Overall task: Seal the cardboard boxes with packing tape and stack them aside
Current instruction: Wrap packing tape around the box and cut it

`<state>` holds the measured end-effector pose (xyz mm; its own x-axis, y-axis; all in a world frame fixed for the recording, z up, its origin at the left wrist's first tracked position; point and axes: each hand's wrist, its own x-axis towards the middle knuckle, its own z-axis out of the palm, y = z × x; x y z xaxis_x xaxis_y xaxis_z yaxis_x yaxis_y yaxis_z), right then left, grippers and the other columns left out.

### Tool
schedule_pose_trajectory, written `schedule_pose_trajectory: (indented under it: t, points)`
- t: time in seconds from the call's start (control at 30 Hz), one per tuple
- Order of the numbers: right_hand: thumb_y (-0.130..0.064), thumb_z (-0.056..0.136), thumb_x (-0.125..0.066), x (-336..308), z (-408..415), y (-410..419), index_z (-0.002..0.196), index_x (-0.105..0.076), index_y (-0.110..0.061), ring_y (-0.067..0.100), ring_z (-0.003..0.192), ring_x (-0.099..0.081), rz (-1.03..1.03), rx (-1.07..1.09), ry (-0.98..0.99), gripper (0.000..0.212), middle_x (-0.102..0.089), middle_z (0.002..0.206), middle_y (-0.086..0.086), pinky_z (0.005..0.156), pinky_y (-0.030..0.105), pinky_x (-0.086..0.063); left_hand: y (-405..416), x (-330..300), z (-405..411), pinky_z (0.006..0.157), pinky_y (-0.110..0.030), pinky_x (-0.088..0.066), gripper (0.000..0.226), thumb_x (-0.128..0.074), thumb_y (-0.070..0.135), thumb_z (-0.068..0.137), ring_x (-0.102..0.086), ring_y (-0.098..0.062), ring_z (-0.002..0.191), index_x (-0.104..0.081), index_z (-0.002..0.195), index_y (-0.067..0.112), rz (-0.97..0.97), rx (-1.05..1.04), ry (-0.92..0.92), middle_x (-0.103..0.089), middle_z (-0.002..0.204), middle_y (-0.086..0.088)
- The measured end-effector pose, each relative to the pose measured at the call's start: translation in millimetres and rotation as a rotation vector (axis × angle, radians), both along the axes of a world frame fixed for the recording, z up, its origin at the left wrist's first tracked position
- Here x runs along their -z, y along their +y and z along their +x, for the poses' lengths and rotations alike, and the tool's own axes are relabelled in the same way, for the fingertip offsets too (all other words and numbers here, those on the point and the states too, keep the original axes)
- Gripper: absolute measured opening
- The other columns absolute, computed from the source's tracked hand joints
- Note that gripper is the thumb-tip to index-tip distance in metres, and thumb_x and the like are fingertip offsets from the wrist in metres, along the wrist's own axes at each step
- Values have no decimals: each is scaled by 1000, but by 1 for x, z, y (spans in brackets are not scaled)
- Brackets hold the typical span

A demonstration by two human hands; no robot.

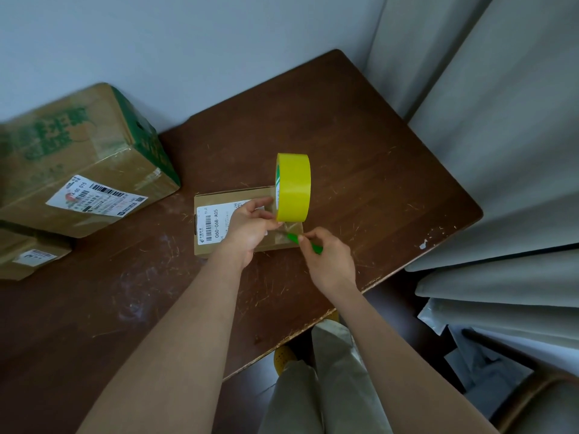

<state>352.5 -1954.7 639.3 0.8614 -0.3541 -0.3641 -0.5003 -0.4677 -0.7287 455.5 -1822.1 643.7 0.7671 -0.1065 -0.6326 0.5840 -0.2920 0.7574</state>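
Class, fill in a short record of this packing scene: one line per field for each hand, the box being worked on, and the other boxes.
left hand: holds yellow tape roll upright
right hand: grips green cutter at the tape strip
small box: flat on brown table, label up
large box: on another box, left by the wall

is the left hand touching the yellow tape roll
Touching. The head view shows the left hand with its fingers on the inner edge of the yellow tape roll, holding it upright above the small box.
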Motion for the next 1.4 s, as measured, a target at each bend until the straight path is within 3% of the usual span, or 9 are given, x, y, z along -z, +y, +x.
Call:
schedule_pose_trajectory:
  t: [0.13,0.33,0.53,0.73,0.9,0.97,1.07,1.27,1.4]
  points:
    - [-36,101,-55,0,-1,-27,92,-60,-27,4,54,-50,21,64,-24,14,-57,72,-12,41,14,-31,0,-5,8,76,-20,-38,38,-72,5,85,-57,-7,83,-63,121,16,-127,-159,60,-67,92,4]
    - [-36,104,-47,15,-3,-53,117,-57,-23,15,66,-59,57,192,-41,21,-65,87,-2,57,34,-47,-3,3,8,99,-26,-36,37,-69,1,86,-61,-8,91,-61,120,12,-116,-156,48,-68,89,5]
    - [-21,103,-48,31,9,-55,136,-46,-13,29,88,-61,-73,97,34,34,-60,109,12,70,38,-46,-5,-3,12,74,-22,-36,23,-64,4,88,-47,-6,72,-64,94,26,-64,-160,48,-56,79,5]
    - [-35,101,-53,34,25,-59,138,-55,-24,29,118,-42,-346,-55,107,39,-48,126,7,100,44,-42,-8,-3,12,69,-20,-37,25,-64,9,89,-47,-7,73,-64,112,20,-1,-136,51,-56,84,5]
    - [-34,98,-59,23,32,-62,142,-51,-23,29,123,-36,-271,-29,125,46,-41,132,8,102,37,-36,-13,-9,17,66,-19,-38,22,-65,9,89,-52,-7,75,-60,104,23,49,-147,80,-60,88,3]
    - [-33,97,-61,11,38,-62,128,-64,-20,26,120,-41,-169,-47,-34,33,-50,124,6,95,25,-32,-15,-12,19,67,-19,-42,23,-64,6,89,-55,-9,76,-60,107,20,66,-154,86,-62,89,0]
    - [-47,92,-63,-12,56,-54,117,-71,-25,15,116,-52,171,-116,-178,34,-63,116,-4,99,29,-43,-26,-21,21,77,-22,-51,24,-56,-4,89,-65,-17,78,-54,105,13,17,-161,109,-68,96,-13]
    - [-27,95,-65,-47,100,-54,111,-65,-26,15,102,-67,977,233,25,16,-72,110,-1,96,34,-45,-63,-53,25,71,-26,-57,32,-59,-16,83,-63,-27,94,-47,100,8,-59,-133,92,-58,104,-20]
    - [-28,93,-63,-53,99,-76,111,-62,-24,13,87,-60,1253,471,143,18,-66,102,-2,77,30,-38,-82,-70,29,78,-29,-58,46,-66,-17,80,-64,-26,98,-52,121,0,-117,0,98,-60,104,-16]
